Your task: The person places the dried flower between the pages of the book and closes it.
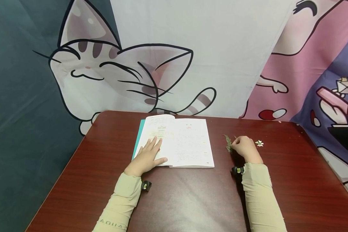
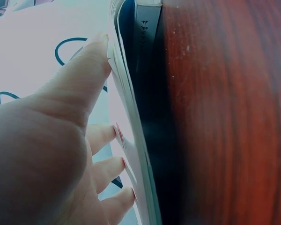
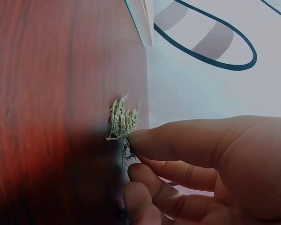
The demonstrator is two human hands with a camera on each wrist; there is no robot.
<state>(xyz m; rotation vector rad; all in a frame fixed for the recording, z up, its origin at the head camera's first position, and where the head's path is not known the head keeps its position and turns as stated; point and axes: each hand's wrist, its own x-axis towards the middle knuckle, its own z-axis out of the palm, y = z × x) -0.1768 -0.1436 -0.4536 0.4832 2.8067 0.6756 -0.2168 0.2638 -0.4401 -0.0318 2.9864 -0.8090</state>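
An open book [image 1: 192,141] lies on the table, its left page curving up near the spine. My left hand [image 1: 146,158] rests on the left page with fingers spread straight. In the left wrist view, the thumb [image 2: 77,77] and fingertips touch the page near the book's lower edge. To the right of the book, my right hand [image 1: 245,148] pinches a small green fern-like sprig [image 1: 228,144] between thumb and finger. The sprig's leafy end [image 3: 123,119] shows beyond the thumb tip in the right wrist view. A white flower [image 1: 259,143] lies just right of that hand.
The reddish-brown wooden table [image 1: 191,199] spreads around the book. A teal cover edge [image 1: 138,138] sticks out at the book's left side. Behind the table's far edge hangs a cloth backdrop [image 1: 226,64] with cartoon figures.
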